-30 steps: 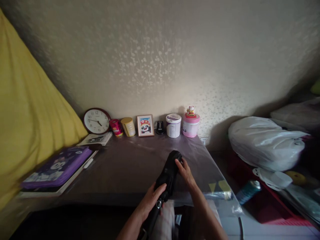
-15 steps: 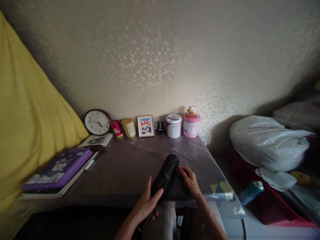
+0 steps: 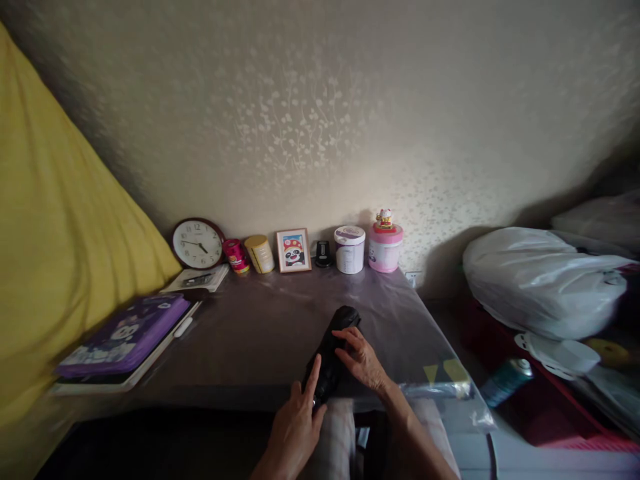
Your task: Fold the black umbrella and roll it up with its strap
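Note:
A folded black umbrella slants over the table's front edge, its rounded end pointing away from me. My left hand is wrapped round its lower part, with the index finger stretched along the fabric. The handle end is hidden behind that hand. My right hand lies on the umbrella's upper right side, fingers curled over and pressed against the black cloth.
A plastic-covered table fills the middle. Along the wall stand a clock, tins, a framed picture and tubs. A purple case lies left; a white bag and a spray can are right.
My right hand has moved left from beside the umbrella's far end onto its cloth. My left hand has turned, its back now facing up, still round the lower part.

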Motion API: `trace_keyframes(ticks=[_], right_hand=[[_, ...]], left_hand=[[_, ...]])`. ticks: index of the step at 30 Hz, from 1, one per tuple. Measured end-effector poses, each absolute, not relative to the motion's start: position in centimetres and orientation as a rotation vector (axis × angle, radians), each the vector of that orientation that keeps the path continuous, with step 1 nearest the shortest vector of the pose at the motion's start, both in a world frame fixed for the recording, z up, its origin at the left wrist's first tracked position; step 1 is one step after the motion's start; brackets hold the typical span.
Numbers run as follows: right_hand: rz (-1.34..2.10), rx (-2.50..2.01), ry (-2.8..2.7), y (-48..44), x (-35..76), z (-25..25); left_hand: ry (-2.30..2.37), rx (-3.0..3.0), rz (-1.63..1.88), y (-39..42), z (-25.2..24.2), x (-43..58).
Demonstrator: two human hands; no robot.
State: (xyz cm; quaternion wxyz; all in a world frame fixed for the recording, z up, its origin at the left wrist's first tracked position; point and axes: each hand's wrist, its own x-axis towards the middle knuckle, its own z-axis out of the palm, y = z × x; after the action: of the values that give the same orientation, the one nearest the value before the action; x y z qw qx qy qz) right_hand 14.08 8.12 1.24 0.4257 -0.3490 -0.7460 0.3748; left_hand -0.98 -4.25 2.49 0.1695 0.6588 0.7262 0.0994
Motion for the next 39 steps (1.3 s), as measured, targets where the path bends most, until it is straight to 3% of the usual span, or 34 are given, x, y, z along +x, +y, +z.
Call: trace_keyframes(ticks=[7, 17, 21, 27, 31, 35, 39], right_hand=[[0.942, -0.852, -1.801, 8.2, 13.3, 0.7], [1.309, -0.992, -1.468, 7.3, 16.4, -0.1], [1.258, -1.050, -1.476, 8.1, 18.8, -0.9], [1.021, -1.160, -1.380, 10.0, 21.0, -1.3], [1.063, -1.184, -1.305, 10.5, 21.4, -1.9], [1.096, -1.155, -1.277, 10.5, 21.5, -2.3], [1.078, -1.142, -1.313, 10.6, 21.7, -2.8]], left_hand=[[2.064, 1.883, 0.253, -4.3, 2.0, -1.0], [1.901, 1.750, 0.486, -3.6, 1.3, -2.1], [1.740, 1.577, 0.715, -3.2, 1.3, -2.7], [1.541, 1.044, 0.814, -2.8, 1.2, -4.1], [1.441, 0.923, 0.851, -2.4, 0.9, -5.6], [1.685, 1.045, 0.780, -2.6, 1.5, -5.9], [2.023, 1.695, 0.717, -3.9, 1.7, -4.9]])
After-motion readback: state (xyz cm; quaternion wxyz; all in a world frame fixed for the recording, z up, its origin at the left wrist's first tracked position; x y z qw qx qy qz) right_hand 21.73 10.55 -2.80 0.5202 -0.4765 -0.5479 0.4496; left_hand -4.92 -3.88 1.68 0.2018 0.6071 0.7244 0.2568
